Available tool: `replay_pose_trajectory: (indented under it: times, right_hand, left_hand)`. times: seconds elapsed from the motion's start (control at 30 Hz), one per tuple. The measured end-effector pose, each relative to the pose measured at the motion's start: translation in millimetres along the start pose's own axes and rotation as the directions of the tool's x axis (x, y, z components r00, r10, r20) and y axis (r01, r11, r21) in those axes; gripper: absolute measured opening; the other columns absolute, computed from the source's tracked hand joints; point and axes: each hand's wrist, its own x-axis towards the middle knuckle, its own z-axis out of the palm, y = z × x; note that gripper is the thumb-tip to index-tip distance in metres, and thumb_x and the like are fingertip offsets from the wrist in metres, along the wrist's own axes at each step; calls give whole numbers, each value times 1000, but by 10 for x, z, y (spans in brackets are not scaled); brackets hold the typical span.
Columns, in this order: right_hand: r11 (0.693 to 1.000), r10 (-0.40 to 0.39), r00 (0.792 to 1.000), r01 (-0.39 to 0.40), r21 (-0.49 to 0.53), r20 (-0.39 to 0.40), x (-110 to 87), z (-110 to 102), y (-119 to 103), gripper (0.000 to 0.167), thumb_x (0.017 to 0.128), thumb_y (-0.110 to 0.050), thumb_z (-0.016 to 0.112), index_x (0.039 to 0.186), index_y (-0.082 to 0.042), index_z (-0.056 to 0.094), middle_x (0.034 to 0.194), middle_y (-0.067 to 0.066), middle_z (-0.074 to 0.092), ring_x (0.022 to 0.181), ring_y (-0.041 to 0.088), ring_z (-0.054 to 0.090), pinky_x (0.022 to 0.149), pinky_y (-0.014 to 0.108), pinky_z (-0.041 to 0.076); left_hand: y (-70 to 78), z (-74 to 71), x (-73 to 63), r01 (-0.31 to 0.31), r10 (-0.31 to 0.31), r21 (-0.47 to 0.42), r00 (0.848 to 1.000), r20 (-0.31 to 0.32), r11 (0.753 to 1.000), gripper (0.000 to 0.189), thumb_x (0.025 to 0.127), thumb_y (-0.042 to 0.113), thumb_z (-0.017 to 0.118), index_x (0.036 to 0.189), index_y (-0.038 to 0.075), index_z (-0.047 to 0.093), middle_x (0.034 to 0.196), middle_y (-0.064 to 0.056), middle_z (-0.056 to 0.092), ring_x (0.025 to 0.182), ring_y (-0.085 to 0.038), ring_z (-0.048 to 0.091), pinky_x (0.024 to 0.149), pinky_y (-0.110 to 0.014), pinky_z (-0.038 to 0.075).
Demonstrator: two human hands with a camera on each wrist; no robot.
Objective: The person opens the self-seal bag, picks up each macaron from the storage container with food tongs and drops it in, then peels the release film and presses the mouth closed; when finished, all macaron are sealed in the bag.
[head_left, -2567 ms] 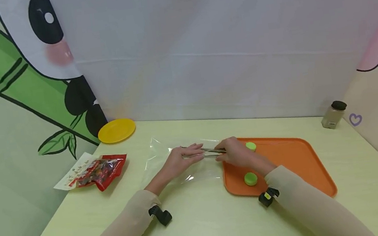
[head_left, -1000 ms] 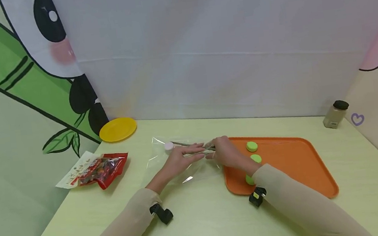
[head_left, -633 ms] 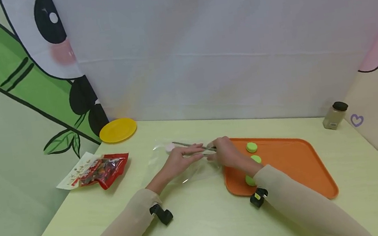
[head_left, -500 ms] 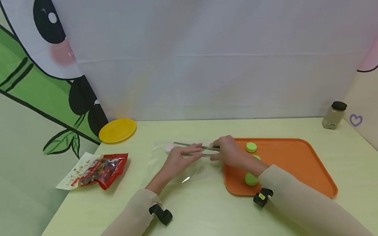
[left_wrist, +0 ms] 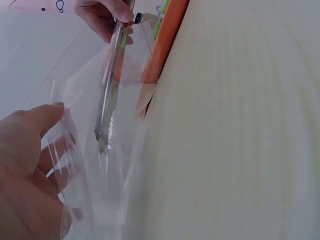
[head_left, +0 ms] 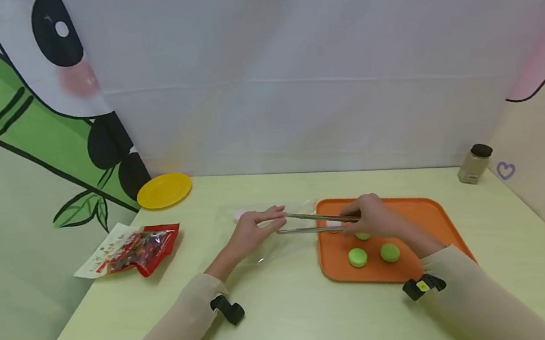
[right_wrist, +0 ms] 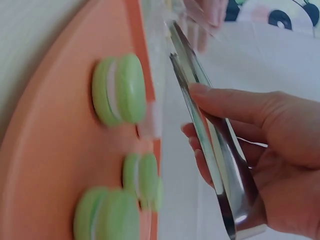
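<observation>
My left hand (head_left: 254, 230) holds a clear plastic bag (left_wrist: 107, 195) at its mouth, thumb and fingers spread apart; some fingers show through the plastic. My right hand (head_left: 372, 219) grips metal tongs (right_wrist: 200, 100), thumb on one side and fingers on the other. The tong tips stand slightly apart with nothing seen between them, close to the left fingertips and the bag. A pale macaron (head_left: 238, 214) shows through the bag's far left part. On the orange tray (head_left: 421, 220), below the right hand, lie green macarons (head_left: 357, 257) and a pale pink macaron (head_left: 332, 224), partly behind the tongs.
A red and white snack packet (head_left: 134, 252) lies at the table's left. Behind it is a yellow plate (head_left: 164, 190) near the back edge. A black-capped jar (head_left: 475, 164) stands at the back right. A printed cloth (head_left: 292, 77) hangs behind the table.
My right hand has drawn the tongs rightward, away from the bag and over the tray, uncovering more macarons. The left hand has stayed at the bag. The head view has shifted slightly.
</observation>
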Motion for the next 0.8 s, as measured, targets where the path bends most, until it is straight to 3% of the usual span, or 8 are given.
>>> replay_pose_trajectory:
  times: [0.2, 0.23, 0.3, 0.6, 0.8]
  right_hand:
    - [995, 91, 996, -90, 44, -19, -372, -270, 232, 37, 84, -20, 83, 117, -5, 75, 99, 1, 74, 80, 21, 59, 67, 32, 50]
    - [995, 96, 995, -95, 43, -26, -429, -319, 268, 38, 84, -22, 83, 117, -6, 75, 103, 2, 73, 84, 21, 60, 70, 33, 51]
    - [992, 124, 992, -123, 32, -38, -518, -413, 341, 43, 83, -25, 83, 120, -5, 73, 109, 5, 72, 88, 21, 60, 72, 33, 52]
    - [980, 187, 976, -194, -49, -114, -872, -732, 717, 51, 85, -31, 82, 123, 1, 70, 115, 11, 71, 100, 25, 63, 78, 34, 54]
    - [978, 188, 971, -199, -63, -148, -987, -823, 952, 50, 86, -31, 81, 123, 0, 70, 114, 12, 72, 106, 30, 64, 81, 33, 54]
  left_hand:
    - [-16, -13, -3, -7, 7, 41, 1000, -1, 999, 35, 95, 22, 71, 123, 1, 71, 137, -8, 61, 139, -28, 44, 119, -57, 13]
    - [-71, -17, 13, -9, 9, 47, 1000, -4, 999, 36, 95, 25, 72, 123, 3, 71, 136, -6, 62, 139, -27, 44, 118, -59, 10]
    - [-80, -30, 25, -9, 9, 58, 1000, -2, 998, 35, 94, 25, 72, 123, 5, 72, 136, -3, 62, 139, -27, 44, 118, -60, 8]
    - [-53, -34, 43, -22, 21, 81, 1000, 5, 997, 36, 94, 27, 72, 123, 4, 72, 135, -1, 63, 138, -31, 45, 117, -63, 4]
    - [-76, -14, 44, -14, 14, 98, 1000, 0, 995, 36, 96, 29, 70, 123, 6, 72, 134, -1, 64, 136, -26, 48, 117, -63, 8]
